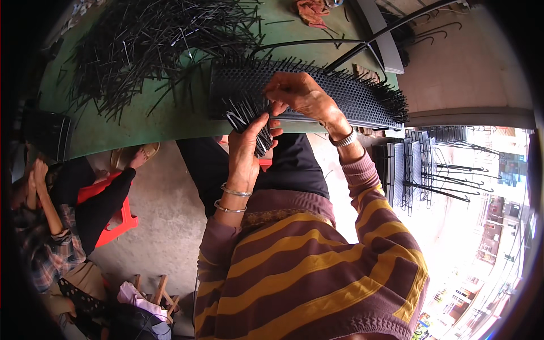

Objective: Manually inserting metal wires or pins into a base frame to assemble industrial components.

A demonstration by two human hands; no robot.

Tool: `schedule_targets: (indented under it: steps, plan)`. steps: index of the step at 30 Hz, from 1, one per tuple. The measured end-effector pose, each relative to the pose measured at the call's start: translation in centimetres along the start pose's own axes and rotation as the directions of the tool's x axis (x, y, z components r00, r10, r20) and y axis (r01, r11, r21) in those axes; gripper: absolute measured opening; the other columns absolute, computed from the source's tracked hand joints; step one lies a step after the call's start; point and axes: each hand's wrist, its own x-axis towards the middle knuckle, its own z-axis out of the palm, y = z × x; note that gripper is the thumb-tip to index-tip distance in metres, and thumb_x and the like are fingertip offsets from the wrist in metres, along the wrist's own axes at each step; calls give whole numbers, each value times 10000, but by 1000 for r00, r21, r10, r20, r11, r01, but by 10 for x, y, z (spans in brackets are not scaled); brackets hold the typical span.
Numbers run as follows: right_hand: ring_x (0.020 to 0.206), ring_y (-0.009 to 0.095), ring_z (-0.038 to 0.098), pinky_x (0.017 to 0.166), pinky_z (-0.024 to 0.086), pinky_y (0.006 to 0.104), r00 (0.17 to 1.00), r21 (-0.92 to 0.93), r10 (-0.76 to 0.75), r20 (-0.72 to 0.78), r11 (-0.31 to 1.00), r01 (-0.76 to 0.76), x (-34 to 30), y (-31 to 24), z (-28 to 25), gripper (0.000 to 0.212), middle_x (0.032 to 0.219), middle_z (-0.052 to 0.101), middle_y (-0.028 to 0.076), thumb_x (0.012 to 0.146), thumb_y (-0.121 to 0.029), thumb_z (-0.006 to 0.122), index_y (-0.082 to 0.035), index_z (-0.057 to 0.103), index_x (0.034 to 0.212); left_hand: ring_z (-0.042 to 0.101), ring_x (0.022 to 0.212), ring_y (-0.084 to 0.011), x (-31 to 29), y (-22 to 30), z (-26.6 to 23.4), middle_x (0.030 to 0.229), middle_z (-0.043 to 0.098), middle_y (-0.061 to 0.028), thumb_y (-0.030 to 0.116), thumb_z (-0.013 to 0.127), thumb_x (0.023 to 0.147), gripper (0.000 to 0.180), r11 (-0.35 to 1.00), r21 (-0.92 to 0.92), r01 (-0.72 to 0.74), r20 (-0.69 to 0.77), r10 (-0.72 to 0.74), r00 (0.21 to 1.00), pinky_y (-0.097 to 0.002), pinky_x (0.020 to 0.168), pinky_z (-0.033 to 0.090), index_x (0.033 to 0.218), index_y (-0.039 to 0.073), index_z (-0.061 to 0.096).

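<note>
My left hand [246, 148] is closed round a bundle of thin black sticks [242, 114], held just over the table's near edge. Beside it, my right hand [300, 96] has its thumb and fingers pinched together near the bundle's upper end; what lies between those fingertips is too small to make out. Under and behind both hands lies a black board full of small holes [345, 96]. Short black sticks stand in rows along its far edge and crowd its right end.
A large heap of loose black sticks [164, 45] covers the green table [130, 133] at the far left. A bent black metal rod [391, 33] arches over the board. Wire racks [419, 170] stand at right. Another person [62, 226] sits at left by a red stool [122, 224].
</note>
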Motion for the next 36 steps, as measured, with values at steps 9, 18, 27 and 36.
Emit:
schedule_targets:
  steps: [9,18,27,36]
  plan:
    - [746,143,686,686,528,239,814,-175,-325,-481,946,274,6,-7,-10,81,840,665,83,930,-36,572,39,586,956,671,960,-260,3,-1,-6,981,694,-116,196,664,898,197,973,-206,103,-6,-107,994,-413,814,532,1042,68,625]
    - [735,147,709,618,518,244,673,-507,-562,-481,805,309,41,14,-14,47,778,690,95,911,-38,589,3,584,932,651,1012,-295,6,-11,-6,1031,664,-145,195,633,910,213,958,-245,150,68,-137,988,-428,921,507,1062,56,579]
    - [711,139,684,607,498,260,752,-511,-555,-357,789,341,46,6,-21,46,795,696,78,898,-37,596,-1,603,927,684,896,-269,6,-9,-4,937,682,-154,115,627,904,147,944,-300,139,72,-123,990,-387,883,538,1002,9,604]
    - [732,188,686,647,513,293,658,-714,-700,-279,609,346,54,17,-19,55,799,677,93,872,-28,625,-20,641,924,660,980,-282,7,-11,-7,965,663,-124,171,643,901,144,953,-255,163,93,-143,985,-501,868,542,985,63,598]
